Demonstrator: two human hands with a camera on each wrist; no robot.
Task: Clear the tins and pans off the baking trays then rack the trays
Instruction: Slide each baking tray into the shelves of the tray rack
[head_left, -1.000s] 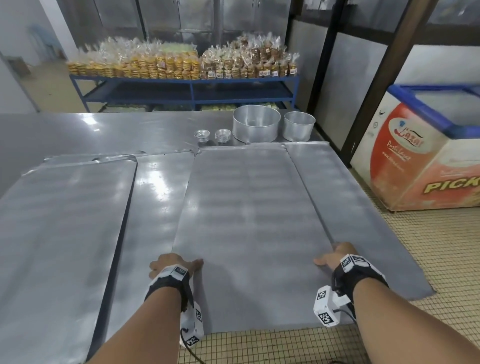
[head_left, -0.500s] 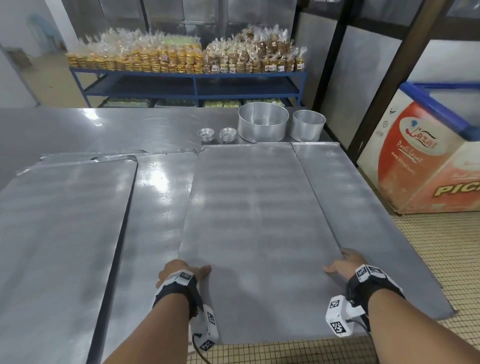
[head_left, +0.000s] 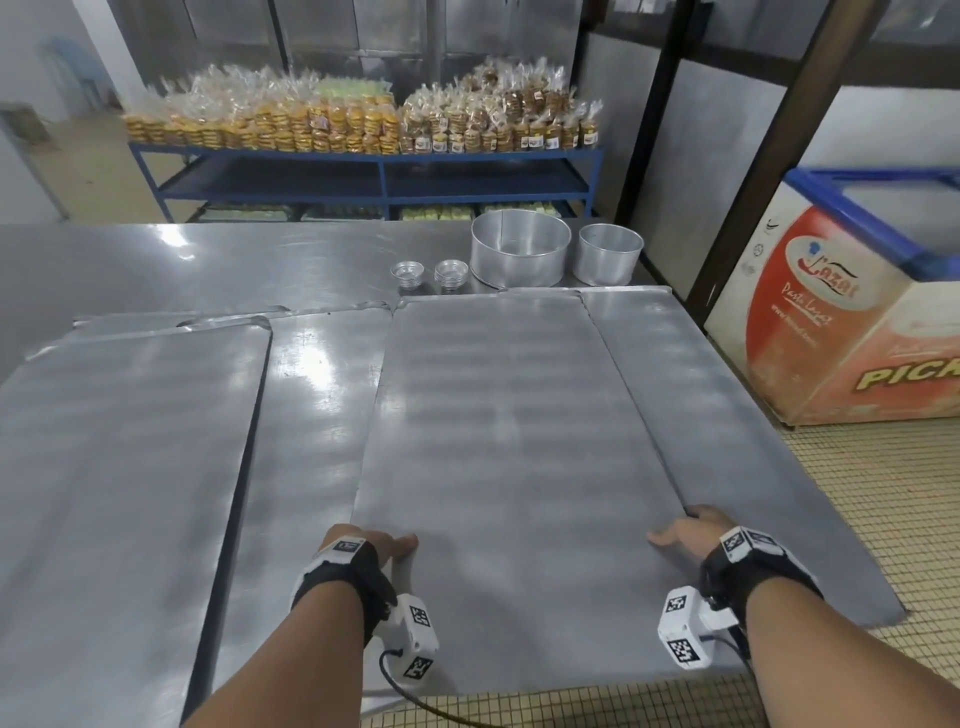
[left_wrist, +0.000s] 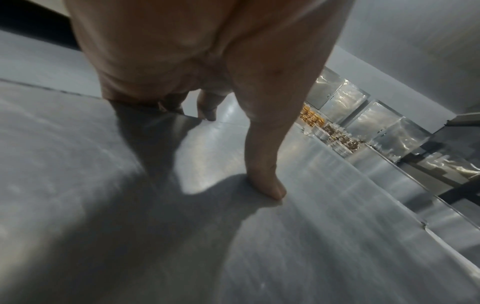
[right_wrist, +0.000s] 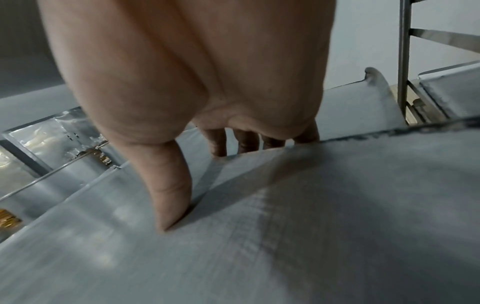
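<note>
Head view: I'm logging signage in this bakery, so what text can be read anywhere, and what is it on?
"Lazat", with a cut-off "PICK" lower down: both on the chest freezer.
The script lines under "Lazat": too small to read.
Labels on the bagged baked goods: too small to read.
Wrist-band markers: patterns only, no words.

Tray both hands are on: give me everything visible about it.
The middle tray is a large, flat rectangular sheet of dull grey metal with a faintly banded sheen and nothing on it. It lies lengthwise on the steel table, overlapping another tray on its right, its near end past the table edge. The left hand grips its left edge and the right hand its right edge, each with the thumb on top and fingers curled under.
</note>
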